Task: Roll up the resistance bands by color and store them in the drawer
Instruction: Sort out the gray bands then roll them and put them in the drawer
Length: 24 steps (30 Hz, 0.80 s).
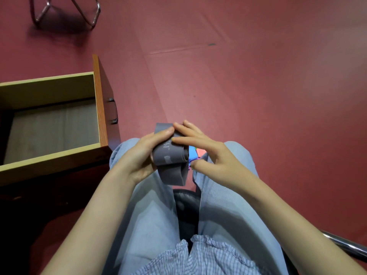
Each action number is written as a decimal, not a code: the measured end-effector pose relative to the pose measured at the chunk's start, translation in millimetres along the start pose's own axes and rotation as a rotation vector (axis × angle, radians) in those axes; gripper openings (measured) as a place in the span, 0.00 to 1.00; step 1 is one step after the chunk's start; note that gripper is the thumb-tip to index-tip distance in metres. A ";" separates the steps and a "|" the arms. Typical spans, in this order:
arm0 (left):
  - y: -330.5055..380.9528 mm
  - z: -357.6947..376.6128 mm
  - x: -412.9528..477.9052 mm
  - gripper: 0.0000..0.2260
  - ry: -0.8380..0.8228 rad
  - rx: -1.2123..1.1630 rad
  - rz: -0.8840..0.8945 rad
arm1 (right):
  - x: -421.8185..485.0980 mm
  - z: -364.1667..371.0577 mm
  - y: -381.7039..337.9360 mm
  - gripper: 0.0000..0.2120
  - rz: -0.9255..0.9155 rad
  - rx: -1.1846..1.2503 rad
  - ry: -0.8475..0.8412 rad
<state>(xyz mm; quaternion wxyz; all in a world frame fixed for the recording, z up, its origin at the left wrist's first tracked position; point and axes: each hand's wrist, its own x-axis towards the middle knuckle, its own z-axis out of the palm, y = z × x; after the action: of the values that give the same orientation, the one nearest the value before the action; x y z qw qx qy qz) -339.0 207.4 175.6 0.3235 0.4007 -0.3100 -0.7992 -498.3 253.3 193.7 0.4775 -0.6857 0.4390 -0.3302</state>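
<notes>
Grey resistance band (170, 155) is half rolled, held over the knees just right of the open drawer (100, 100). The roll's long axis runs left-right with its spiral end facing right, and a loose tail hangs toward the near side. Left hand (143, 153) is wrapped round the roll with its thumb on top. Right hand (208, 153) lies flat, straight fingers pressing the band. More coloured bands (193, 152) peek out underneath. Dark red floor (258, 96), and a chrome chair frame (65, 12) far left.

Unreadable pale print on grey band (170, 155)
</notes>
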 end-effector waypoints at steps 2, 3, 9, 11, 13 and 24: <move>-0.3 1.9 -2.6 0.15 0.043 0.072 0.087 | -2.9 1.8 -1.8 0.26 0.060 0.154 0.035; -0.2 3.3 -4.3 0.13 0.078 0.089 0.138 | -2.7 3.7 -2.4 0.25 0.086 0.249 0.094; 0.5 1.3 -11.5 0.09 0.302 0.148 0.404 | 15.2 23.5 4.8 0.22 0.382 0.455 0.086; -0.2 -5.1 -14.6 0.10 0.352 0.118 0.456 | 25.0 31.7 3.3 0.13 0.373 0.498 0.040; 1.1 -18.7 -19.5 0.11 0.424 0.076 0.496 | 39.0 43.0 1.6 0.09 0.350 0.556 0.030; 47.3 -137.7 -52.7 0.09 0.683 -0.029 0.447 | 154.4 127.3 -6.8 0.07 0.393 0.505 -0.213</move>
<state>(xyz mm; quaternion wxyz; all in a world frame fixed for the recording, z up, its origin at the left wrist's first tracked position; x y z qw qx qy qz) -185.7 186.9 167.5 0.5793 0.5612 -0.2529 -0.5343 -324.2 159.2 163.8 0.7300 -0.4789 0.4147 -0.2566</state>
